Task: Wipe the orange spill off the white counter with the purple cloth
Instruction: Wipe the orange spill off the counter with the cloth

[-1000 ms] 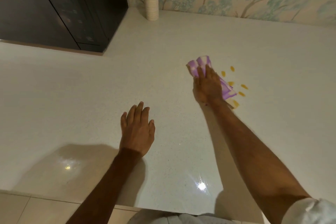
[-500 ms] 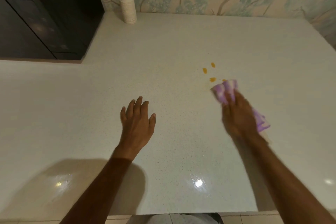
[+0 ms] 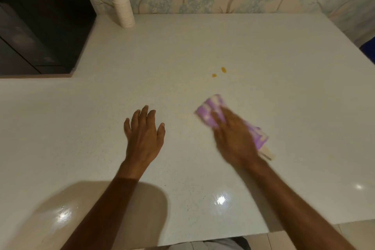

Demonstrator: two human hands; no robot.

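My right hand (image 3: 233, 138) presses flat on the purple and white checked cloth (image 3: 211, 110), which lies folded on the white counter (image 3: 182, 47). The cloth sticks out past my fingertips and behind my wrist. Two small orange drops (image 3: 223, 69) of the spill sit on the counter a short way beyond the cloth, apart from it. My left hand (image 3: 143, 136) rests palm down on the counter to the left, fingers spread, holding nothing.
A stack of white paper cups (image 3: 121, 4) stands at the back left by the wallpapered wall. A black appliance (image 3: 40, 26) fills the left rear corner. The counter's front edge (image 3: 223, 237) runs below my arms.
My right hand has dragged the cloth toward me and to the left, away from the spill. Fewer orange drops show now than a second ago. My left hand has stayed put.
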